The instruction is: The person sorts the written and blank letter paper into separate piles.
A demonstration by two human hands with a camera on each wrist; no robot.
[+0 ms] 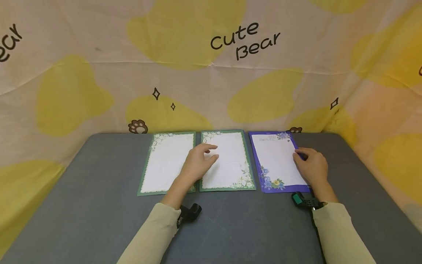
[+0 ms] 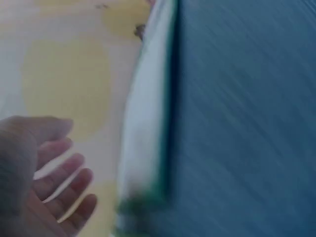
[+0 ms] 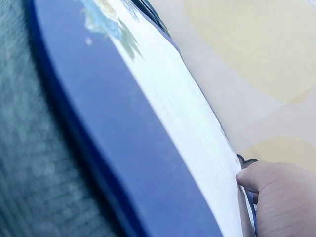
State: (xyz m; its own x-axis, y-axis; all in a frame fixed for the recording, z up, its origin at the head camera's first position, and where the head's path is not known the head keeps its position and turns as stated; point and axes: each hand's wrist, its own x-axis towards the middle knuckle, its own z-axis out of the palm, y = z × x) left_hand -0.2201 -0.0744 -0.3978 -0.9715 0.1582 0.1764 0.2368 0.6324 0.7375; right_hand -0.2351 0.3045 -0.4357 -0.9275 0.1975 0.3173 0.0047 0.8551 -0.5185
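The purple-bordered sheet (image 1: 275,161) lies on the right of a row of three on the desk (image 1: 237,227), its white middle trimmed with blue flowers at the upper right and lower left, a yellow bloom among the latter, and small print near the top, too tiny to read. The right hand (image 1: 313,167) pinches it by its right edge, the thumb on the white face, as the right wrist view shows too. Just beside it, in the middle of the row, is a green-bordered sheet (image 1: 230,161) with pale flowers in its upper left and lower right corners. Over that one's left side reaches the left hand (image 1: 196,161), thumb and fingers parted and grasping nothing. A second green-edged page (image 1: 168,161) sits at the left end, partly covered by the left hand and wrist. Both arms wear light sleeves (image 1: 148,234), with a black device (image 1: 191,213) at the left wrist and a black one with a green patch (image 1: 298,198) at the right. Behind the dark grey desk hangs a cloth (image 1: 184,44) with yellow blotches, paw prints and the words "Cute Bear".
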